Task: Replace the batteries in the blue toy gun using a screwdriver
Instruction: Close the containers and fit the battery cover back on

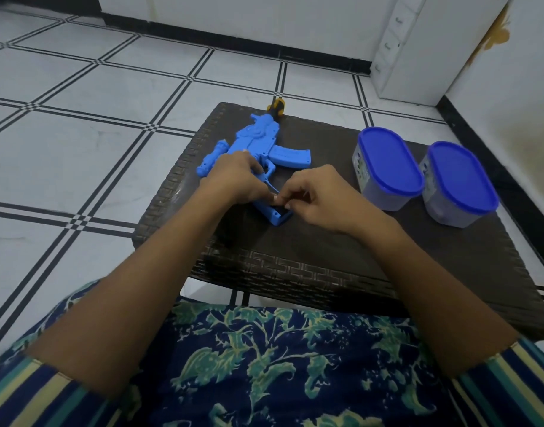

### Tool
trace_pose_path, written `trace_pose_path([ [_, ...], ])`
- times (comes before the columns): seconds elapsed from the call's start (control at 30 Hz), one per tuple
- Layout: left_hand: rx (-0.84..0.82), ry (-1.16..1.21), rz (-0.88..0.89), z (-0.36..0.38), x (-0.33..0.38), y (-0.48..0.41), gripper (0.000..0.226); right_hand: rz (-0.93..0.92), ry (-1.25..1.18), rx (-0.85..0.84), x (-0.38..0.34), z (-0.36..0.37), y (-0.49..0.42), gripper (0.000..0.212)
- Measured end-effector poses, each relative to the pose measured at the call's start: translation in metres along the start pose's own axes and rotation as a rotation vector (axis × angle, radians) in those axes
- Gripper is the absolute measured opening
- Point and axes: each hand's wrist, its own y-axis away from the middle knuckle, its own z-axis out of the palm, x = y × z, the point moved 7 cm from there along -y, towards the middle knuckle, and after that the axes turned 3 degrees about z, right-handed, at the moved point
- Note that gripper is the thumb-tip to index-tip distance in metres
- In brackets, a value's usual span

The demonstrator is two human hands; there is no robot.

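A blue toy gun (258, 143) lies flat on a dark woven table (310, 248), its orange and black muzzle pointing away from me. Its grip end (275, 215) faces me and shows a dark open hollow. My left hand (233, 178) lies over the gun's rear part, fingers curled round the body near the trigger. My right hand (313, 195) has thumb and fingers pinched together right at that open grip end; whatever small thing they pinch is hidden. No screwdriver is visible.
Two clear tubs with blue lids (387, 167) (458, 183) stand on the table's right side. White tiled floor (79, 134) surrounds the table, and a white cabinet (418, 50) stands at the back right. My patterned lap is against the table's near edge.
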Motion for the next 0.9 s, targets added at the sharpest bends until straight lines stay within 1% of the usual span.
trace_pose_path([
  [0.13, 0.003, 0.014, -0.013, 0.0, -0.003, -0.002, 0.074, -0.051, 0.027, 0.035, -0.006, -0.001, 0.001, 0.018],
  [0.47, -0.007, 0.014, 0.006, -0.001, 0.0, -0.001, 0.067, -0.055, 0.237, -0.035, -0.015, 0.006, -0.001, 0.02],
  [0.77, -0.006, 0.008, 0.009, -0.002, 0.001, 0.001, 0.07, -0.028, 0.18, -0.032, -0.009, 0.004, -0.002, 0.019],
  [0.9, -0.013, 0.002, 0.01, -0.002, 0.0, 0.001, 0.072, 0.013, 0.047, -0.039, -0.002, 0.002, -0.003, 0.021],
])
